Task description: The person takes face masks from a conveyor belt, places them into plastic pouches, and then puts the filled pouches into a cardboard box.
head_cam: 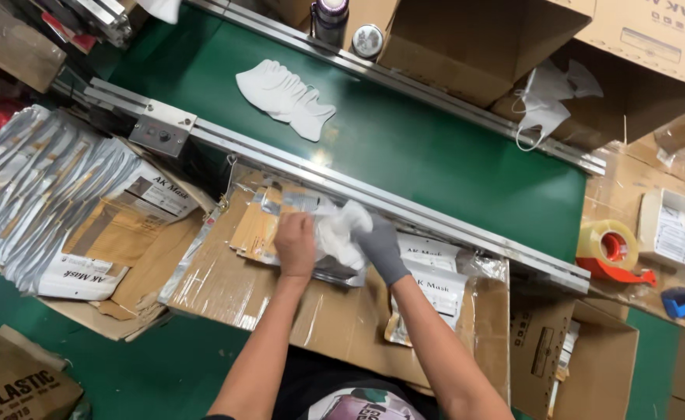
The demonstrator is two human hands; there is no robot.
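My bare left hand [296, 243] and gloved right hand [381, 247] both grip a white mask [341, 232] over a pouch [268, 222] on the cardboard-covered tabletop [334, 319], beside the green belt [436, 155].

You have a big pile of flat silver and brown pouches [62, 210] on your left. More brown and white pouches [436, 292] lie just right of your hands. Brown cardboard boxes [482, 39] stand behind the green belt, and a small white box [673, 227] sits far right.
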